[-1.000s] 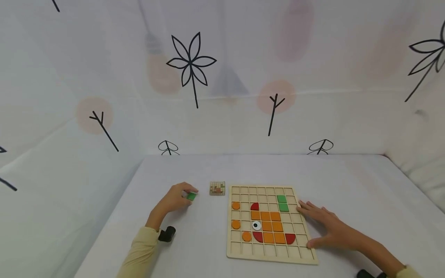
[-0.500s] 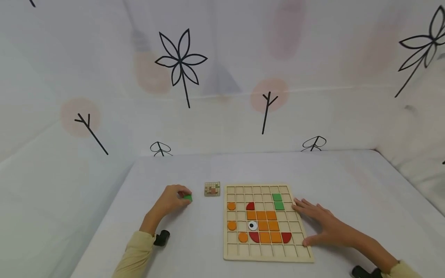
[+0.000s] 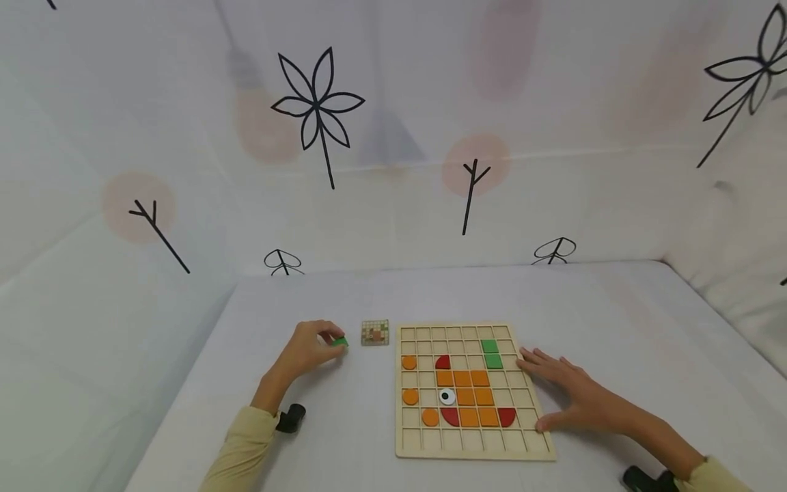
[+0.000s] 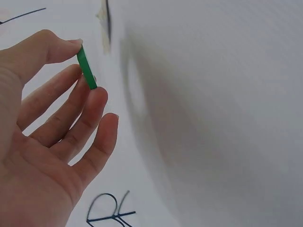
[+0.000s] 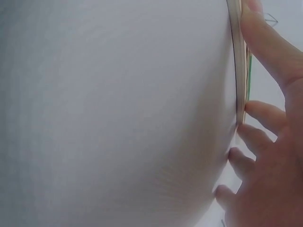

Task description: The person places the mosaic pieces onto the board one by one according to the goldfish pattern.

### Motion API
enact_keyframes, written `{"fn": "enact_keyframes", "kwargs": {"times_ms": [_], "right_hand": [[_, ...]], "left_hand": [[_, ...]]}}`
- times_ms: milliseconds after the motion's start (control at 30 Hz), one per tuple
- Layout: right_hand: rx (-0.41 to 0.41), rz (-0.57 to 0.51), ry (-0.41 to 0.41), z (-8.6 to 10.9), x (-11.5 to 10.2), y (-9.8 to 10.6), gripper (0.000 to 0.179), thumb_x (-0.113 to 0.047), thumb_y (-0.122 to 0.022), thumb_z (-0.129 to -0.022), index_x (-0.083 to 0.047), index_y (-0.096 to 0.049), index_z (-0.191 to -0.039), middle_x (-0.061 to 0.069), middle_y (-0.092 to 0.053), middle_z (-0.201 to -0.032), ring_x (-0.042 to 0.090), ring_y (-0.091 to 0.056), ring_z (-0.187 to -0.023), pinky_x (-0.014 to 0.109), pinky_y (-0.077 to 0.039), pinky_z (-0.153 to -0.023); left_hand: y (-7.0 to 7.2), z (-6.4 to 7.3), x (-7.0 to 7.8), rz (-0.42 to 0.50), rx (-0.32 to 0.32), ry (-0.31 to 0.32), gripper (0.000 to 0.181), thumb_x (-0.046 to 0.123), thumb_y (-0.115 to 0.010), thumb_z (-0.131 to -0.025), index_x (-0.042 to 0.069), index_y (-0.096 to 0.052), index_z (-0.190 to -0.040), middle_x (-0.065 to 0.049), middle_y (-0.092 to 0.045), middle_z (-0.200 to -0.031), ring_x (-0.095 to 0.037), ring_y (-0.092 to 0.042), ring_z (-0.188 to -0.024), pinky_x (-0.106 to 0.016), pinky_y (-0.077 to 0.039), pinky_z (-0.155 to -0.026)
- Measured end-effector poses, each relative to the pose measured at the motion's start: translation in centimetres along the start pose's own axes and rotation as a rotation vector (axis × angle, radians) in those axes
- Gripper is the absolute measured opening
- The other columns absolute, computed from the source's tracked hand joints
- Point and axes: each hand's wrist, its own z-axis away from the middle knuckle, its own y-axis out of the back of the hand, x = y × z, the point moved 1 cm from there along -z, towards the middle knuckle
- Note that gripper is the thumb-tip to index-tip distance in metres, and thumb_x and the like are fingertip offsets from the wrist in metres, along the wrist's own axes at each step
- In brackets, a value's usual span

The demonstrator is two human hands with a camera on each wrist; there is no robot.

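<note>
My left hand (image 3: pixel 307 352) pinches a small green square tile (image 3: pixel 339 342) between thumb and fingertips, left of the wooden grid board (image 3: pixel 430 444). In the left wrist view, that tile (image 4: pixel 86 68) shows edge-on, a thin slab with the thumb on one end and fingers at the other. My right hand (image 3: pixel 584 400) lies at the board's right edge with fingers spread, thumb and fingertips touching the rim. On the board, orange square tiles (image 3: pixel 472 396) form a block, with red rounded pieces (image 3: pixel 507 417) around it and a white eye piece (image 3: pixel 447 396). Two green tiles (image 3: pixel 490 353) sit at the upper right.
A small picture card (image 3: pixel 375 333) with a grid pattern lies between my left hand and the board. Orange round pieces (image 3: pixel 409 396) occupy cells along the board's left side. A white cloth wall (image 3: pixel 399 225) with plant drawings rises behind the table.
My left hand turns the green tile between its fingertips, staying over the same part of the table. The right hand keeps its place at the board's edge. The head view shifted slightly.
</note>
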Motion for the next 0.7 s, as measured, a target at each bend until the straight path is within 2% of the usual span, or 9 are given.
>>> {"fn": "enact_keyframes", "kwargs": {"times_ms": [133, 233, 400, 567, 700], "right_hand": [[0.008, 0.012, 0.017, 0.2, 0.2, 0.0, 0.093, -0.055, -0.076, -0.066, -0.015, -0.043, -0.143, 0.014, -0.032, -0.15, 0.009, -0.013, -0.141, 0.04, 0.002, -0.113], [0.015, 0.022, 0.023, 0.4, 0.2, 0.0, 0.092, -0.056, -0.076, -0.067, -0.015, -0.043, -0.143, 0.014, -0.033, -0.149, 0.003, -0.012, -0.14, 0.045, -0.001, -0.113], [0.016, 0.014, 0.022, 0.3, 0.2, -0.1, 0.091, -0.055, -0.076, -0.067, -0.015, -0.044, -0.142, 0.013, -0.035, -0.149, 0.003, -0.013, -0.14, 0.061, -0.008, -0.107], [0.018, 0.023, 0.024, 0.3, 0.3, -0.2, 0.09, -0.056, -0.076, -0.067, -0.015, -0.045, -0.142, 0.013, -0.035, -0.148, 0.004, -0.015, -0.14, 0.063, -0.01, -0.106], [0.016, 0.025, 0.024, 0.2, 0.3, -0.2, 0.09, -0.056, -0.076, -0.067, -0.016, -0.045, -0.142, 0.014, -0.035, -0.148, 0.007, -0.016, -0.141, 0.065, -0.012, -0.104]], "left_hand": [[-0.6, -0.4, 1.7, 0.025, -0.009, -0.066, 0.013, 0.01, -0.074, -0.078, 0.007, -0.072, -0.091, 0.001, -0.068, -0.086, -0.015, -0.059, -0.078, -0.029, -0.048, -0.064], [-1.2, -0.8, 3.2, 0.023, -0.026, -0.117, 0.013, 0.009, -0.073, -0.079, 0.006, -0.071, -0.092, 0.0, -0.067, -0.087, -0.017, -0.059, -0.079, -0.028, -0.05, -0.065], [-2.4, -1.4, 5.3, 0.027, -0.042, -0.193, 0.013, 0.005, -0.074, -0.078, 0.005, -0.07, -0.09, -0.002, -0.067, -0.087, -0.019, -0.06, -0.079, -0.025, -0.049, -0.065], [-3.6, -2.2, 7.5, 0.054, -0.073, -0.254, 0.012, 0.005, -0.074, -0.078, 0.006, -0.07, -0.09, 0.0, -0.066, -0.086, -0.017, -0.058, -0.077, -0.025, -0.049, -0.065], [-4.5, -2.9, 9.2, 0.026, -0.108, -0.287, 0.011, 0.009, -0.073, -0.08, 0.008, -0.071, -0.091, 0.001, -0.066, -0.087, -0.017, -0.059, -0.08, -0.024, -0.048, -0.066]]}}
